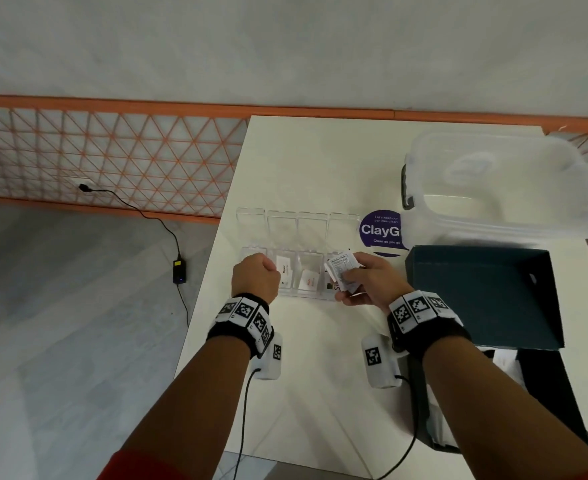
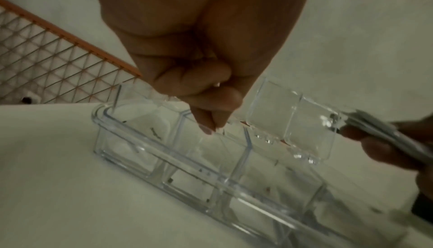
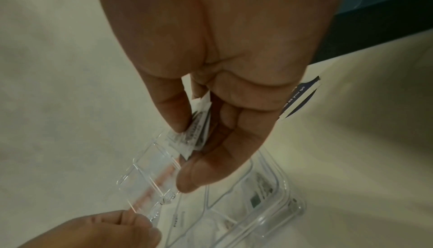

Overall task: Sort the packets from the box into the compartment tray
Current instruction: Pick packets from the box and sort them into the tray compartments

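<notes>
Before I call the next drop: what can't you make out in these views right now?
- Packets in the right hand: count unclear, fanned and overlapping; print too small, head view.
- Left hand: whether it pinches anything, blurred.
- Dark box contents: hidden by its walls and the right forearm.

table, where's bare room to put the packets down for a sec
Bare table lies between the forearms, in front of the tray, and behind it up to the far edge. It is crowded right of the tray: sticker, clear tub, dark box.
</notes>
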`<action>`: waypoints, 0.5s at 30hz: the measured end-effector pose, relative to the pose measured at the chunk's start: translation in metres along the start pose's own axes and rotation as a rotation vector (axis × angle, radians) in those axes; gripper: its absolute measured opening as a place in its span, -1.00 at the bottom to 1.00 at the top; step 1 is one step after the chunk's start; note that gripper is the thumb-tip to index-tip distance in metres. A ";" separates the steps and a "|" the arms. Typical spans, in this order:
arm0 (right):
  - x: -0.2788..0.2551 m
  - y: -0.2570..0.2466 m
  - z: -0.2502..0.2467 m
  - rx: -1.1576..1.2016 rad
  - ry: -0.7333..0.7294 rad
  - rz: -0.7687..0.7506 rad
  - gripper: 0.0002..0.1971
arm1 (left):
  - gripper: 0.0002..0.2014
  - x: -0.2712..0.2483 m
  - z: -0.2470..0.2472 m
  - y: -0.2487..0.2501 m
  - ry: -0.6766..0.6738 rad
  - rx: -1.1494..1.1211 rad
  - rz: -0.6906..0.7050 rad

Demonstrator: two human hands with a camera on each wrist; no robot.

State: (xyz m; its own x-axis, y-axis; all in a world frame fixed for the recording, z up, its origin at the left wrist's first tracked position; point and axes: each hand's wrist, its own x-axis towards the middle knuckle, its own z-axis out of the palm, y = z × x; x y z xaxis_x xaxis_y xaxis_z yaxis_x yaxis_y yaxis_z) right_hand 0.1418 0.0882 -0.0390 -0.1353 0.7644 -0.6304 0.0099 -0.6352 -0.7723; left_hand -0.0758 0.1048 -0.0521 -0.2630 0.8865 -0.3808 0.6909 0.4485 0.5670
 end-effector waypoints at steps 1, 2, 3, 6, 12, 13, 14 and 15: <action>0.001 0.000 0.000 -0.001 -0.004 0.002 -0.76 | -0.89 0.001 0.002 0.001 -0.010 0.052 0.015; 0.001 0.000 -0.001 0.001 -0.006 0.004 -0.76 | -0.88 0.002 0.004 0.002 -0.020 0.117 0.039; 0.002 0.000 -0.001 0.004 -0.009 0.007 -0.76 | -0.86 0.003 0.006 0.004 -0.032 0.190 0.066; 0.004 0.000 -0.001 0.010 -0.014 0.013 -0.76 | -0.83 0.006 0.010 0.010 -0.076 0.349 0.130; 0.008 0.000 0.002 0.007 -0.023 0.022 -0.75 | -0.87 0.007 0.013 0.019 -0.155 0.517 0.131; 0.009 0.000 0.002 0.004 -0.024 0.021 -0.75 | -0.87 0.006 0.013 0.020 -0.153 0.544 0.136; 0.009 0.001 0.002 0.003 -0.025 0.019 -0.75 | -0.84 0.006 0.013 0.021 -0.147 0.562 0.146; 0.010 0.001 0.002 0.003 -0.026 0.016 -0.75 | -0.79 0.006 0.014 0.020 -0.141 0.571 0.158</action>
State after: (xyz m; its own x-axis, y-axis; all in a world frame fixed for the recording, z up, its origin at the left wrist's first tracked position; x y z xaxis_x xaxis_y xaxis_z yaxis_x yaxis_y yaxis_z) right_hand 0.1381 0.0947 -0.0455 -0.1614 0.7511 -0.6401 0.0097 -0.6474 -0.7621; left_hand -0.0539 0.1173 -0.0530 -0.0632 0.8962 -0.4392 0.9766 0.1461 0.1577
